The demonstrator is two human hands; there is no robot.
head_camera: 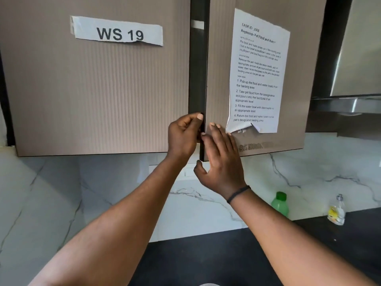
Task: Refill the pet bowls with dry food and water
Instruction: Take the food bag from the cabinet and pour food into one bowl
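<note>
Marble-backed kitchen: I see both hands at the wall cupboard (257, 141), left hand (182, 137) fingers pinching its right door's edge, right hand (221, 159) spread flat alongside; bowls and food unseen, refill seemingly unstarted.

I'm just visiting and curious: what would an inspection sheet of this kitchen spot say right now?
Surface: dark countertop, mostly bare.
Job's things: right cabinet door slightly ajar, task sheet taped on it; no bowls or food seen.
Clutter: green bottle, soap dispenser by the wall.
Grippers: left hand grips the left cabinet door edge; right hand flat on the right door's edge.
Cables: nothing seen.
Surroundings: marble backsplash, "WS 19" label, steel hood.
</note>
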